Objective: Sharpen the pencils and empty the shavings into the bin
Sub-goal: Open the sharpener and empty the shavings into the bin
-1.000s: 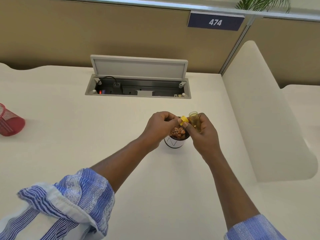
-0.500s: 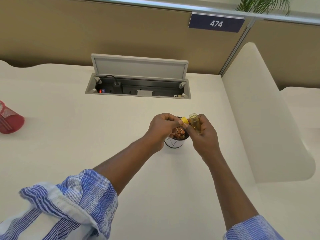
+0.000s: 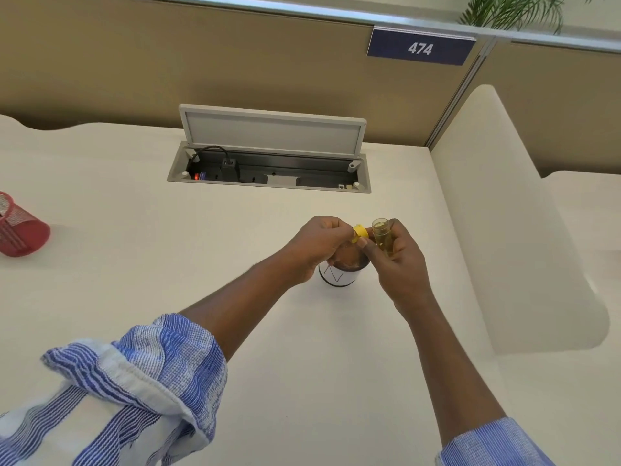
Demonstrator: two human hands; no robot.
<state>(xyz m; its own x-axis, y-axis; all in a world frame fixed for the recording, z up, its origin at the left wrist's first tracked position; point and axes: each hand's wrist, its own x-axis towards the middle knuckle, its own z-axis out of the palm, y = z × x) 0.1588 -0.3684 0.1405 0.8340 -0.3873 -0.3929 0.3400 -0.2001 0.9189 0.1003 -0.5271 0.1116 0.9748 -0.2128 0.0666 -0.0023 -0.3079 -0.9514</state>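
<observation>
Yellow plastic sharpener cap (image 3: pixel 361 232) pinched in left hand (image 3: pixel 319 250), fingers closed on it, just above small white cylindrical bin (image 3: pixel 337 276). Clear yellowish plastic shavings tube (image 3: pixel 383 237) clamped in right hand (image 3: pixel 400 264), open mouth facing up and away, just right of the cap and above the bin's right rim. Cap and tube nearly touching but apart; sharpener in two pieces. Tube looks mostly empty, though too small to be sure. Bin on cream desk (image 3: pixel 134 247), mostly hidden under both hands; brownish shavings just visible inside at the rim. So emptying step likely done or nearly done; probably left: refit cap onto tube. No pencils in view anywhere, so sharpening progress cannot be told. Well left of the bin, at frame edge, red mesh metal pencil cup (image 3: pixel 20 235) tipped on its side, contents not visible. Behind the bin, grey desk cable tray (image 3: pixel 268 173) with lid raised. Beyond that, tan partition with blue number sign (image 3: pixel 420 48).
</observation>
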